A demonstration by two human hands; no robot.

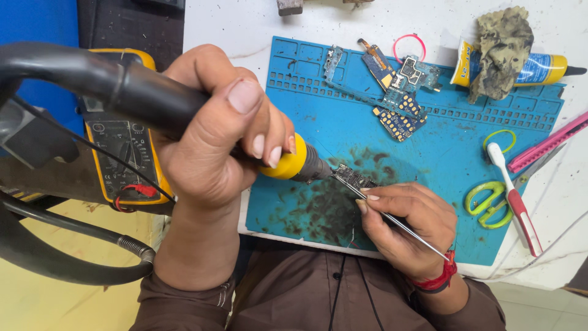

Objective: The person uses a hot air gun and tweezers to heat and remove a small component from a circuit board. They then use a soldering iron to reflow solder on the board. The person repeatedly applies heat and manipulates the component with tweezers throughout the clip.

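A person's left hand (211, 138), left of centre in the frame, has its fingers wrapped firmly around the handle of a black hot-air tool with a yellow collar and dark metal nozzle (293, 162). The nozzle points right, its tip just beside a small dark rectangular circuit board (354, 178). The right hand (407, 228), lower centre-right, has its fingers pinched narrow around thin silver metal tweezers (392, 220), whose tips touch the small board. The board lies near the middle of a blue rubber work mat (343, 122), on a patch stained dark, and the mat lies on a white surface (245, 27).

At the upper middle of the mat lie several blue phone circuit boards (401, 101). At upper right, a yellow glue tube (539, 68) lies under a dirty crumpled cloth (502, 43). At the right edge of the mat are green-handled scissors (487, 202) and a red and white toothbrush (514, 196). At left, behind the left hand, stands a yellow multimeter (125, 150).
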